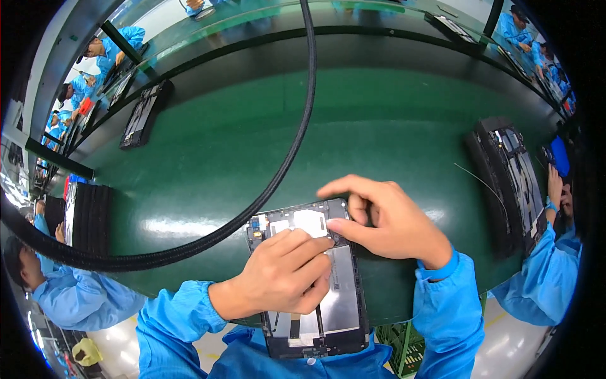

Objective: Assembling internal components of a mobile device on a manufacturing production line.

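An opened tablet point(344, 297), its silvery batteries and dark board exposed, lies at the table's near edge in front of me. My left hand point(281, 271) is over its middle, fingers curled and pinched together near the upper part; whatever they may hold is hidden. At the tablet's top right corner is my right hand point(394, 221), the thumb reaching to the board beside a white patch point(309, 222). Its index finger stretches out past the top edge, apart from the thumb, and the other fingers bend beneath. I see nothing held in it.
A thick black braided cable point(293, 148) loops across the view. Stacks of opened tablets stand on the green table point(379, 139) at right point(521, 170) and left point(88, 218); another stack point(145, 117) sits far left. A thin wire point(483, 180) sticks out by the right stack. Co-workers sit both sides.
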{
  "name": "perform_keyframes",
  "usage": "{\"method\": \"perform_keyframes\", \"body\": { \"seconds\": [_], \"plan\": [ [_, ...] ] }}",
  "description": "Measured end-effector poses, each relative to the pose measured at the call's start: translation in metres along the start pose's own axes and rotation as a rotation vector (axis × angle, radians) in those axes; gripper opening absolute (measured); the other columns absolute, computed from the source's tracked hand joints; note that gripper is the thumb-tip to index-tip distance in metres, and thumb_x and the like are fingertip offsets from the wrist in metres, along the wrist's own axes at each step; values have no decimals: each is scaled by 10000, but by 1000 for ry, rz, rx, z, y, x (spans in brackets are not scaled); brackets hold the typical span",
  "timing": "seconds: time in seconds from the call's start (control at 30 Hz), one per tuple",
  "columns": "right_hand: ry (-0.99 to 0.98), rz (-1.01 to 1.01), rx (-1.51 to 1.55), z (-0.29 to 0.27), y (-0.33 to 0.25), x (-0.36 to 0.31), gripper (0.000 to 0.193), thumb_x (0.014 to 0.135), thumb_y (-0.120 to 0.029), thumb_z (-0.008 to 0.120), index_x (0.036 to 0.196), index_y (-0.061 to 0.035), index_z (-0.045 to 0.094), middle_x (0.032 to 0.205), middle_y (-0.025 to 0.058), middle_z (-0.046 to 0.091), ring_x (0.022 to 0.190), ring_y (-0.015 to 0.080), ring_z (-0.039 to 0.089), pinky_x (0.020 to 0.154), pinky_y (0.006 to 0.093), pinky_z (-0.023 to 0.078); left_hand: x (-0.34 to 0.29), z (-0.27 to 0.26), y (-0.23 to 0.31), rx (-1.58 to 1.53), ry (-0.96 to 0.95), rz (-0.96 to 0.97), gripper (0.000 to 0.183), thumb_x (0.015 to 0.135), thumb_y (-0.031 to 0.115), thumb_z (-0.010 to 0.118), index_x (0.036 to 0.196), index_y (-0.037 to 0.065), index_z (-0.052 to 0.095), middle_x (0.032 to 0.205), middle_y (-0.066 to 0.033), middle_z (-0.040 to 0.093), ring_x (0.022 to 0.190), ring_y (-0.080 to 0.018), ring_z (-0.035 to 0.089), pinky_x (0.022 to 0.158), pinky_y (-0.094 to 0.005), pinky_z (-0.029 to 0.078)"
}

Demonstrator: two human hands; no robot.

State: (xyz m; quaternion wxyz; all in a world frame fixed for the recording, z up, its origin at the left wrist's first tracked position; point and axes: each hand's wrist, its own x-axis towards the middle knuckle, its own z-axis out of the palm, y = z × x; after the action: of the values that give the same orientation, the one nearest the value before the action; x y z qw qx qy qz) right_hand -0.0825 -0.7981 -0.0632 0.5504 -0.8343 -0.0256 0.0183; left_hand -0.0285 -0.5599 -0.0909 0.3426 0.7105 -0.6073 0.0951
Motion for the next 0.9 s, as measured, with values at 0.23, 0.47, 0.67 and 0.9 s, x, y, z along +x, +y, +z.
{"method": "perform_keyframes", "body": {
  "seconds": [0.23, 0.47, 0.67, 0.9],
  "plan": [
    [-194, 234, 25, -8, -8, -11, 593, 944, -73, 808, 1498, -60, 595, 637, 65, 642, 540, 134, 571, 523, 351, 394, 4, -1, 0, -34, 18, -12, 143, 709, 48, 794, 800, 46, 684, 1054, -109, 788, 717, -242, 587, 615, -373, 494],
    [-322, 405, 199, -12, -9, -3, 670, 995, -74, 768, 1578, -83, 437, 664, 45, 681, 506, 112, 614, 465, 300, 390, 1, 0, -4, -30, 35, -1, 142, 727, 60, 798, 794, 47, 674, 1073, -107, 786, 723, -245, 587, 616, -373, 490],
    [-345, 434, 226, -8, -8, 2, 663, 984, -62, 761, 1556, -73, 427, 658, 53, 669, 497, 124, 624, 450, 299, 415, -6, 1, -6, -38, 42, -2, 136, 734, 59, 792, 799, 44, 674, 1083, -110, 787, 746, -252, 603, 628, -373, 493],
    [-339, 444, 275, -6, -10, -1, 661, 987, -62, 767, 1556, -88, 431, 659, 48, 654, 490, 126, 619, 447, 288, 420, -9, -11, -12, -307, 21, -84, 200, 794, 118, 770, 978, 42, 751, 1053, -113, 759, 864, -296, 628, 732, -440, 507]
  ]
}}
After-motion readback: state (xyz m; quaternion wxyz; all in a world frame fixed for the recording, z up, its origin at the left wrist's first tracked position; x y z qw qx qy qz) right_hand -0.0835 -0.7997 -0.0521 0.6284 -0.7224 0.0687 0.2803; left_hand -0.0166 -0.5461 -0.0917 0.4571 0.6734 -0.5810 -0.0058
